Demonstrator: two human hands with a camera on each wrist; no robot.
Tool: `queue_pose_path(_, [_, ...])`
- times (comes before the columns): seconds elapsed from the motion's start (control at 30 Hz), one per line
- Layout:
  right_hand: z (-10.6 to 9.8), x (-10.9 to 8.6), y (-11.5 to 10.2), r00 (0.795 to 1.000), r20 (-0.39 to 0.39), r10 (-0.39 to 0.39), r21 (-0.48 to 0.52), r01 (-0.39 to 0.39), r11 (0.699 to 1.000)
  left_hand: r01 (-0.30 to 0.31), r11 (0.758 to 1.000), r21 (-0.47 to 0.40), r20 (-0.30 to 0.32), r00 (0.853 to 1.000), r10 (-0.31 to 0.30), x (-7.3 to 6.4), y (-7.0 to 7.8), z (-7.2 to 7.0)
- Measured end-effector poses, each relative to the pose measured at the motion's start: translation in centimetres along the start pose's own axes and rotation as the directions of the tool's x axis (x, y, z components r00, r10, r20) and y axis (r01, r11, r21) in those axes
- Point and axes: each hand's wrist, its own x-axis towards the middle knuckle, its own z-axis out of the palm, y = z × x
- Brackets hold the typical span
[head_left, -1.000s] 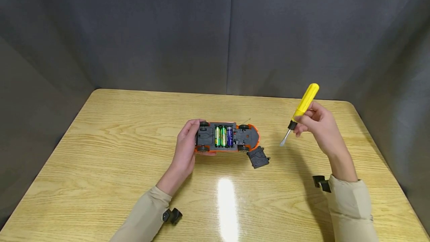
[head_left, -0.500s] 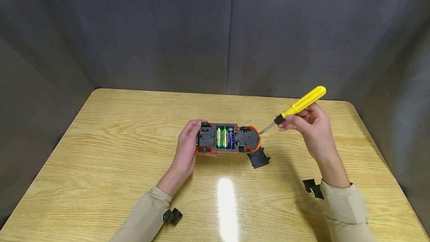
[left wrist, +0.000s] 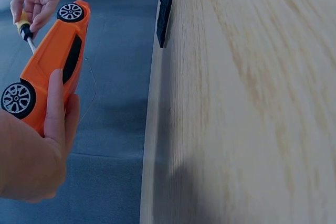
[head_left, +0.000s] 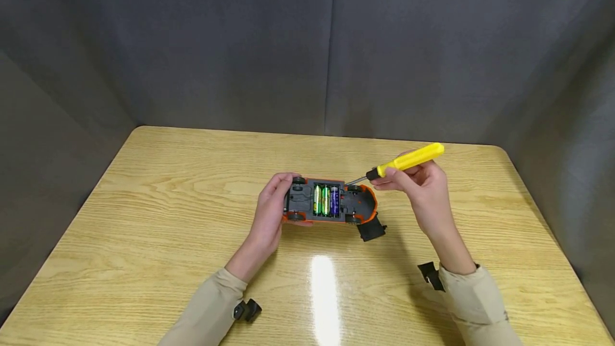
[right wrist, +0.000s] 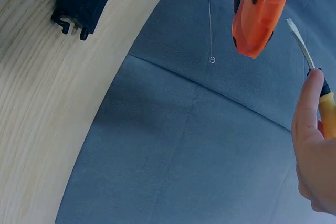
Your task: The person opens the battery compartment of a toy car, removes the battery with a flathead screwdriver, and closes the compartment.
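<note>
My left hand (head_left: 266, 212) grips an orange toy car (head_left: 300, 199) by one end, with its black underside turned up. Two green batteries (head_left: 321, 200) and one purple battery (head_left: 334, 201) sit side by side in its uncovered compartment. In my right hand (head_left: 427, 191) is a yellow-handled flat-blade screwdriver (head_left: 412, 159), pinched near its black collar. Its tip overlaps the car's far edge between the compartment and a wheel in the head view. The right wrist view shows the blade (right wrist: 301, 43) near the car body (right wrist: 261, 11). From the left wrist view, my fingers lie along the car's side (left wrist: 50, 69).
A black battery cover (head_left: 372, 229) lies on the wooden table (head_left: 168, 239), partly hidden by the car's rounded end. A thin wire with a looped end (right wrist: 212, 59) trails from the car. Grey curtains (head_left: 230, 52) hang around the table.
My right hand has moved left, tilting the screwdriver flatter and bringing its tip from off the car to its far edge. The car has shifted slightly right and toward me.
</note>
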Motion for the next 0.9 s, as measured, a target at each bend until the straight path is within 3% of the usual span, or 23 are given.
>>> queue_pose_path(0.3, [0.6,-0.2,0.2,0.996,0.065,-0.055,-0.061,0.059,0.996,-0.007,1.0,0.018,0.002,1.0,0.007,-0.2,0.2,0.2])
queue_pose_path(0.9, [1.2,-0.5,0.2,0.998,0.058,-0.027,-0.241,0.04,0.97,-0.018,0.999,0.05,0.003,1.0,0.017,-0.3,0.2,0.3])
